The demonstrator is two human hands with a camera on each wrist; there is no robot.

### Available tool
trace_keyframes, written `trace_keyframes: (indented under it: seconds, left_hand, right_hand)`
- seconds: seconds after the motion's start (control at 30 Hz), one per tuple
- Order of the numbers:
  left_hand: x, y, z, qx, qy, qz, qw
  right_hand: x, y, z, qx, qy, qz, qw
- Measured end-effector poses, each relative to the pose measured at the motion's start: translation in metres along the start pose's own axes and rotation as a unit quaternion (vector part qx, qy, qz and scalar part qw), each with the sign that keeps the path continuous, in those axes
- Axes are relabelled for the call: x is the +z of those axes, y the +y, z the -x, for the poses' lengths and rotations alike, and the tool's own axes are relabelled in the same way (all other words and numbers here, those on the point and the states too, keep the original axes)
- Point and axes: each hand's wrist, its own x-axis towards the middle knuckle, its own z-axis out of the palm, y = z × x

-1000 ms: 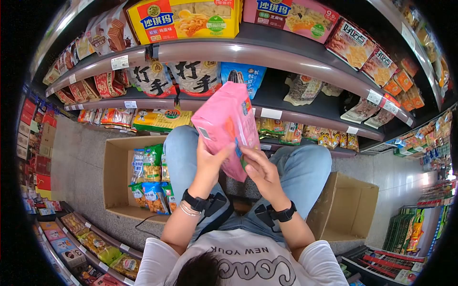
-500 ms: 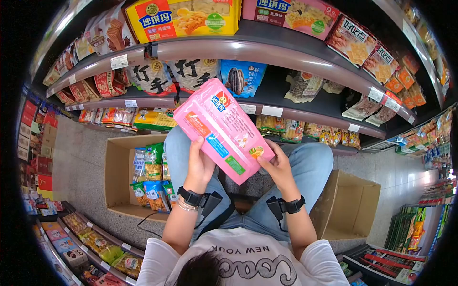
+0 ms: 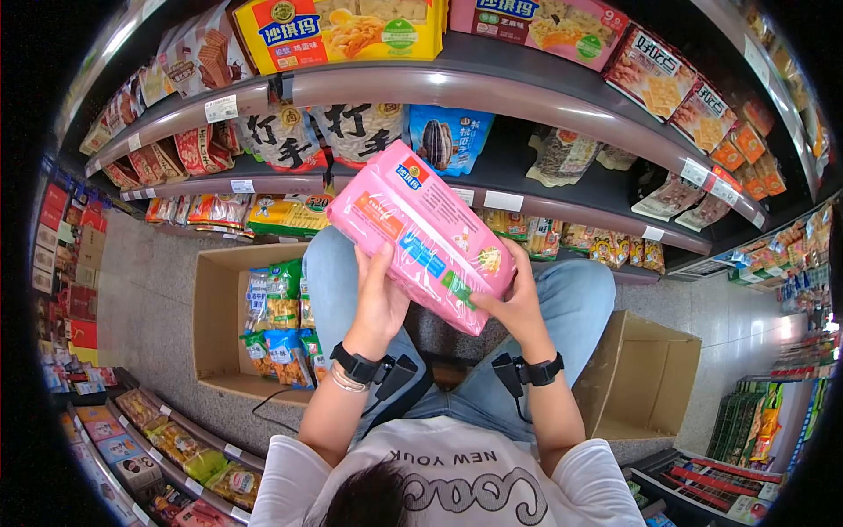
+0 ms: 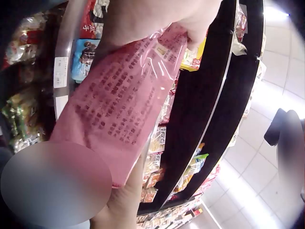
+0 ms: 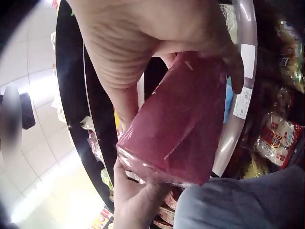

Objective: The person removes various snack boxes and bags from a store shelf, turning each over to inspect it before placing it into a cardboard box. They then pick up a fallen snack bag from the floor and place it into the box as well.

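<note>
A pink, shiny-wrapped package (image 3: 426, 241) is held up over the person's lap in the head view, tilted down to the right. The left hand (image 3: 379, 297) grips its lower left side, thumb on the near face. At its right end the right hand (image 3: 516, 303) holds it, thumb on the front. Dense printed text covers the package (image 4: 116, 93) in the left wrist view, where the left hand (image 4: 157, 21) is at the top. In the right wrist view a plainer face of the package (image 5: 178, 119) shows under the right hand (image 5: 152, 36).
An open cardboard box (image 3: 215, 325) with several snack bags stands left of the legs. Another cardboard box (image 3: 645, 373) stands on the right. Ahead, curved shelves (image 3: 527, 83) carry a yellow package (image 3: 351, 33), a pink package (image 3: 549, 31) and a blue bag (image 3: 446, 140).
The package turned from nearly upright, end towards the view, to show its long printed side. Lately it moved slightly right, tilting a little. The right hand went from its front to its right end.
</note>
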Motion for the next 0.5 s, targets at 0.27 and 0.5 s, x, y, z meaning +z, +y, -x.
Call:
trace_keyframes:
  seconds: [0.27, 0.5]
  left_hand:
    - [-0.0011, -0.0015, 0.002, -0.062, -0.015, 0.018, 0.998]
    - [-0.0026, -0.004, 0.003, -0.062, -0.004, 0.013, 0.998]
  right_hand:
    - [-0.008, -0.004, -0.0089, 0.044, 0.003, -0.067, 0.997]
    - [-0.0083, -0.0008, -0.0098, 0.059, -0.004, -0.056, 0.997]
